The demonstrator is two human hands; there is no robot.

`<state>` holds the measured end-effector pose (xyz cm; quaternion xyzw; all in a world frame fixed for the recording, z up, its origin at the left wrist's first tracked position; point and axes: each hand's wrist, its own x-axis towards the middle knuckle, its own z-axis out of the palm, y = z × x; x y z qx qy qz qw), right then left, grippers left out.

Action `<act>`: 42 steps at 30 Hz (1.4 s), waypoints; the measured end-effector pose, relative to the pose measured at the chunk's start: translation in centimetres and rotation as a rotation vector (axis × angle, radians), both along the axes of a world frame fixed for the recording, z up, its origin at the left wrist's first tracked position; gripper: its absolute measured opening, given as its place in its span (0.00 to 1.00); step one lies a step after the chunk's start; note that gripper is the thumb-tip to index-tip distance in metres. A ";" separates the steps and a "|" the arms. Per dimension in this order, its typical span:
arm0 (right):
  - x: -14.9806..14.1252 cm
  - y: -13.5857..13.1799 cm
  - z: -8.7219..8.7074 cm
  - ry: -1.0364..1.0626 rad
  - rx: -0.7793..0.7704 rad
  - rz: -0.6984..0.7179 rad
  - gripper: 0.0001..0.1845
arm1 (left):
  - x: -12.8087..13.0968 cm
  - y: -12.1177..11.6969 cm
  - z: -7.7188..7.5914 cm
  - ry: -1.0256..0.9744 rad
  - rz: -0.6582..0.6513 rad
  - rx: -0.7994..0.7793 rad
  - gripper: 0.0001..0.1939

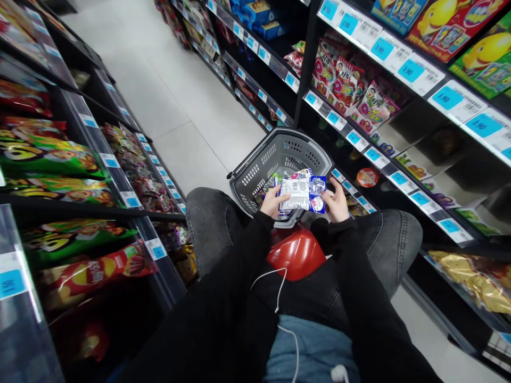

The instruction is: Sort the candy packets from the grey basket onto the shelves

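Observation:
My left hand (272,202) grips the left edge of a white candy packet (294,192) with a barcode on its back. At the right edge of a blue-and-white candy packet (318,186), my right hand (336,201) pinches with thumb and fingers. The packets lie side by side or overlap; I cannot tell whether they are joined. Both are held above a grey shopping basket (255,173) between my knees. Other colourful packets (261,192) show inside the basket, partly hidden by my left hand.
A glossy red curved object (297,256) lies between my legs, behind the basket. Shelves of gummy candy bags (345,80) with price tags stand on the right. Snack bags (51,154) fill the left shelves. A tiled aisle floor (159,96) stretches ahead. White earphone wire (284,287) hangs over my lap.

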<state>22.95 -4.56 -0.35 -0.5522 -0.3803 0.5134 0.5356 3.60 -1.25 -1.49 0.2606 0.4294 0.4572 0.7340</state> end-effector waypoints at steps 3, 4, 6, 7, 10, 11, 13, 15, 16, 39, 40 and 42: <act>-0.4 0.3 -0.6 -0.083 -0.031 0.047 0.33 | 0.2 0.1 -0.7 0.114 0.047 0.117 0.26; -0.6 0.4 -0.8 -0.129 -0.030 0.059 0.31 | 0.2 0.2 -0.8 0.157 0.060 0.145 0.25; -0.9 0.4 -1.0 -0.228 -0.013 0.043 0.26 | 0.0 0.5 -1.0 0.222 0.125 0.169 0.23; -1.0 0.4 -1.0 -0.282 0.007 0.023 0.24 | -0.4 0.8 -0.9 0.243 0.186 0.167 0.22; -1.5 -0.1 -0.6 -0.492 0.109 0.089 0.16 | -2.5 1.9 -0.3 0.285 0.450 0.146 0.18; -1.8 -0.4 -0.4 -0.576 0.148 0.170 0.13 | -3.4 2.3 0.0 0.297 0.539 0.145 0.17; -2.8 -0.9 -0.2 -0.743 0.202 0.382 0.12 | -5.0 2.9 0.6 0.277 0.656 0.151 0.18; -4.5 -1.3 -0.2 -0.885 0.211 0.598 0.14 | -5.8 3.1 1.2 0.189 0.674 0.162 0.26; -5.4 -1.5 -0.4 -0.951 0.199 0.687 0.16 | -5.9 3.0 1.6 0.132 0.656 0.159 0.31; -7.7 1.8 -4.9 -1.017 -0.260 0.613 0.12 | -3.2 1.9 2.5 0.006 0.240 0.117 0.25; -6.6 2.5 -4.1 -0.973 -0.267 0.554 0.13 | -3.1 1.8 2.4 0.021 0.237 0.144 0.25; -4.3 3.5 -2.4 -0.766 -0.274 0.405 0.18 | -2.8 1.7 2.3 0.033 0.222 0.183 0.27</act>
